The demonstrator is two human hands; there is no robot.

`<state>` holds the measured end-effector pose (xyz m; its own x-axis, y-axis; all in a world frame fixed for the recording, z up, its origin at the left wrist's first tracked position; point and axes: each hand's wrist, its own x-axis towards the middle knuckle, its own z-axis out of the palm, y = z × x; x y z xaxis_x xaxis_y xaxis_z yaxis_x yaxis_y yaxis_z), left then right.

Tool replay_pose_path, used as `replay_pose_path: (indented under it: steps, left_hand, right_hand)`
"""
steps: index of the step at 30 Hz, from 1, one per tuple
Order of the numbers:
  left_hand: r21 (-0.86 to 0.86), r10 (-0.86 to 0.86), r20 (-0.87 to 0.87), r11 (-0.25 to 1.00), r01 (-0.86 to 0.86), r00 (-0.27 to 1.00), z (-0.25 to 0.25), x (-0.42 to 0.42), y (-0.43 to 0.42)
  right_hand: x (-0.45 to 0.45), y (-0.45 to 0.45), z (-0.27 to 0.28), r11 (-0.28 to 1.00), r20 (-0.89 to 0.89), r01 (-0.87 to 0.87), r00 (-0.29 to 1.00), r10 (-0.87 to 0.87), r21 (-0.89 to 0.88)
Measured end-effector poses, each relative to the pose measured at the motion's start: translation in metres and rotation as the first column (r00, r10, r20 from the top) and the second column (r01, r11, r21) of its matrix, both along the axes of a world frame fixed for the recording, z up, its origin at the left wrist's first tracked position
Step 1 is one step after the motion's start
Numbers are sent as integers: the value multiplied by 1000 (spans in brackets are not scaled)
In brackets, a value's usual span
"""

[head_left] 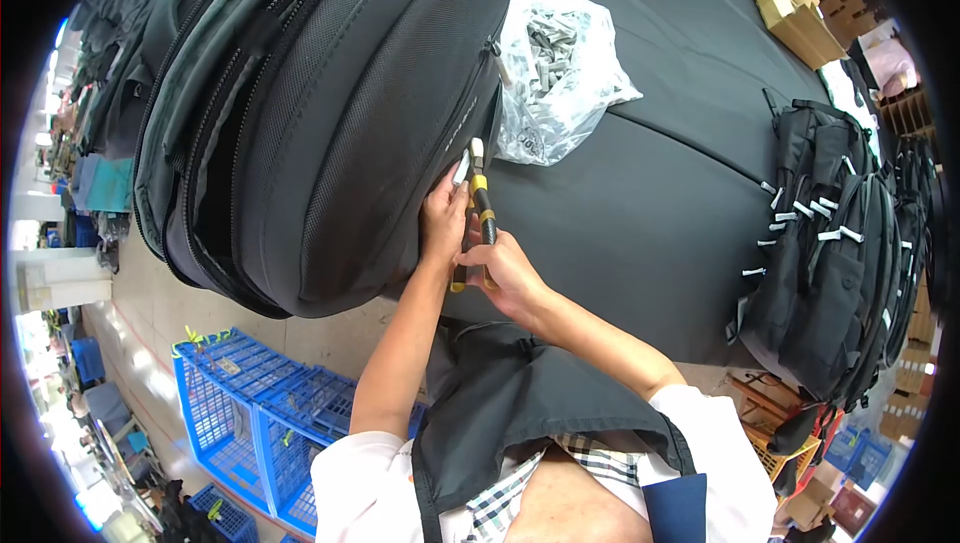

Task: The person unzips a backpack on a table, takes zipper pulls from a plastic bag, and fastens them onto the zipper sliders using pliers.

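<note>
2 bare hands close together at the edge of a big black fabric backpack [370, 133], which fills most of the upper left of the view. Right hand [512, 271] has its fingers wrapped round a pliers-type tool w/ black-and-yellow handles [483, 198], head pointing up along the pack's edge. Left hand [442, 225] is just beside it, fingers curled in against the pack, w/ a small whitish piece [462, 169] by the fingertips; can't tell if it's actually pinched tbh. Near the tool, on the flat black worktable [620, 253], sits a clear plastic bag [548, 128] w/ lots of small grey pieces [550, 48] in it. Well apart on the right, FYI: piled black backpacks w/ white tags [830, 313]. Blue plastic mesh crates [215, 418] lower left, btw.
</note>
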<state>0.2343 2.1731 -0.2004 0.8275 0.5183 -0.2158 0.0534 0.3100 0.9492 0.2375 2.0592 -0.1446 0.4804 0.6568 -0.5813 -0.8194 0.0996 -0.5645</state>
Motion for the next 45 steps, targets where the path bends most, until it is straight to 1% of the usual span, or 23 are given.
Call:
replay_pose_path:
  steps: [3,5,6,8,13,15,22,25,28,31,33,34,35,36,37,38,39,40,41,42,43,44,45]
  left_hand:
    - [-38,17,-5,999,-17,1000,7,-1,-3]
    - [-46,34,23,998,-33,999,7,0,-6]
    - [-52,50,51,998,-47,997,7,0,-7]
    - [-73,57,55,996,-53,997,10,0,-10]
    - [-98,69,30,993,-66,997,13,0,-11]
    - [-62,54,50,997,-51,997,9,0,-10]
    - [-30,83,26,996,-82,996,10,1,-11]
    - [-33,86,15,996,-85,996,10,2,-11]
    - [-53,71,45,996,-68,996,8,2,-12]
    - [-57,93,67,994,-89,993,9,2,-12]
    - [55,32,56,998,-35,998,2,-2,-6]
    - [58,31,-1,998,-31,1000,11,-5,-7]
    - [64,4,-43,998,-1,999,23,-8,-11]
    - [145,-89,-60,985,96,994,29,-14,-11]
    - [222,-47,-80,973,64,996,62,-22,-26]
    - [554,-126,-143,812,184,982,93,-33,-32]
    - [878,-197,-86,449,168,977,142,-37,-39]
    - [970,-195,-117,188,154,974,191,-44,-47]
    - [998,-224,-21,-65,6,974,220,-50,-44]
    - [962,-167,58,-255,-100,984,243,-59,-38]
    - [855,-212,148,-463,-233,966,274,-55,-25]
    - [860,-171,184,-448,-243,968,300,-44,-26]
    - [866,-109,91,-482,-132,990,320,-37,-21]
  right_hand:
    - [-2,-2,-9,1000,11,29,1000,-29,-4]
    - [-1,-8,-10,993,-126,32,992,-18,110]
    - [3,-13,-18,993,-125,32,992,-18,109]
    - [12,-20,-33,952,-195,-79,971,141,295]
    - [11,-23,-40,952,-200,-58,972,122,301]
    - [14,-25,-41,938,-215,-85,963,165,337]
    - [14,-23,-36,949,-271,-56,952,144,310]
    - [13,-22,-36,956,-233,-57,964,128,288]
    - [9,-19,-38,964,-210,-49,972,106,260]
    - [7,-19,-39,974,-166,-42,983,81,224]
    - [9,-18,-37,958,-232,-28,968,98,286]
    - [8,-18,-39,955,-215,-11,973,78,295]
    - [3,-18,-45,955,-236,-16,968,90,297]
    - [4,-18,-50,954,-244,0,967,77,299]
    - [5,-18,-55,948,-243,1,967,81,317]
    - [5,-17,-57,942,-240,5,967,81,336]
    - [6,-18,-54,952,-238,-10,967,86,305]
    - [5,-18,-53,962,-243,-30,965,99,270]
    - [5,-18,-52,964,-235,-46,966,110,261]
    - [6,-18,-51,965,-230,-75,964,135,251]
    - [7,-20,-49,967,-230,-77,964,134,243]
    - [6,-20,-48,968,-235,-86,961,142,236]
    - [6,-19,-53,965,-214,-104,964,157,240]
